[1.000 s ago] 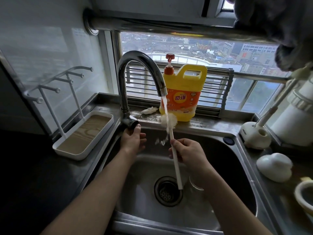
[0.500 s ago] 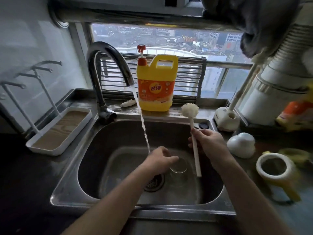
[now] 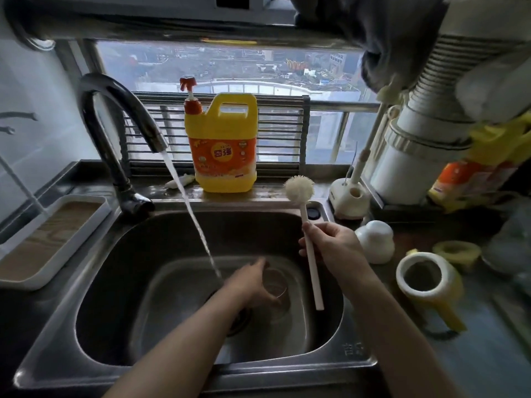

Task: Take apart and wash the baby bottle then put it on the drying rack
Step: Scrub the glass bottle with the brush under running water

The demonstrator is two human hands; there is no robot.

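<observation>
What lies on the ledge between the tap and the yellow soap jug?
In the head view, a small whitish lump lies on the wet ledge there, close to the jug; the water stream passes in front of it.

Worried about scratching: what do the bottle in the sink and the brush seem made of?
Bottle: clear and glossy, glass or hard plastic; the basin shows through it. Brush: cream head of short bristles, probably nylon or silicone; matte plastic-looking handle.

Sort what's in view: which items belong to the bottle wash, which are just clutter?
Job: clear bottle in left hand, brush in right hand, running faucet, sink, detergent jug, drying rack.
Lying about: brush stand, white dome, yellow-handled cup.
</observation>
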